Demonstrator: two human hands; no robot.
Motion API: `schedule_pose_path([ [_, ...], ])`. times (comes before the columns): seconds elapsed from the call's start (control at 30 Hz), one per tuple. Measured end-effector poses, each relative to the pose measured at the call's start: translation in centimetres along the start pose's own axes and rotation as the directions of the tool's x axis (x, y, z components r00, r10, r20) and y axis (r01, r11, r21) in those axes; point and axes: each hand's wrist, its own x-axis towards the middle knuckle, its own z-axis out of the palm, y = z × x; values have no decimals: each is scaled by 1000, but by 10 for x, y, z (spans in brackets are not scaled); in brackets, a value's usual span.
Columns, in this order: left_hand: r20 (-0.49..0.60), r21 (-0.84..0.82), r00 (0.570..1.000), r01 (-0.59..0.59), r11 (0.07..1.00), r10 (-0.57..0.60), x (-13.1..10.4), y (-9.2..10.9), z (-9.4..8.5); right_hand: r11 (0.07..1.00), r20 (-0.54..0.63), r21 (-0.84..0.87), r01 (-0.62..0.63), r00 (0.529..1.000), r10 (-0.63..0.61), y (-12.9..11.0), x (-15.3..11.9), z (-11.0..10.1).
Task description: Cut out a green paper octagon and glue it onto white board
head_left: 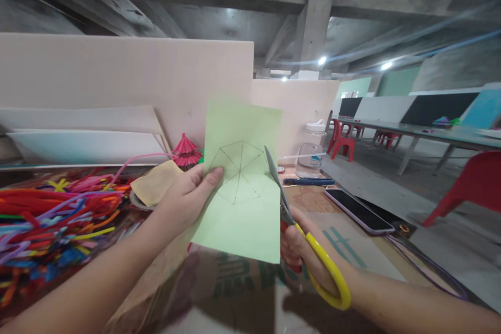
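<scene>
Right hand (pixel 307 253) closed round yellow-handled scissors (pixel 277 180), fingers in the loops, blades pointing up; whether the blades part, cannot tell. Left hand (pixel 190 190) pinches light-green paper (pixel 238 229) by its left side, thumb on the front. Paper upright between the hands, creased across, pencilled with a spoked polygon; scissors overlap its right edge in view, contact unclear. Beneath: cardboard (pixel 385 266) with green printed characters, partly covered and blurred, not legible. Left, a heap of coloured pipe cleaners (pixel 58 224). Right, a phone (pixel 358 211), screen dark. Beyond it, a clear bottle (pixel 309 159), white lid, blue-marked label too small to read. Behind, pale boards (pixel 117 78). Farther right, red chairs (pixel 465 182) by a long table (pixel 442 138).
</scene>
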Motion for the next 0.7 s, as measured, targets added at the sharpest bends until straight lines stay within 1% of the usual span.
schedule_pose_path([
  [0.2, 42, -22, 999, -18, 1000, 19, -1, -3, 2, 999, -36, -33, 9, 999, -10, -5, 0, 3],
  [0.37, 21, 3, 999, -39, 999, 39, -2, -1, 3, 999, -56, -27, 29, 998, -30, -9, 1, 6],
  [0.7, 52, -54, 999, -5, 999, 8, -1, -8, 3, 1000, -63, -25, 1, 998, -2, -3, 1, 2],
])
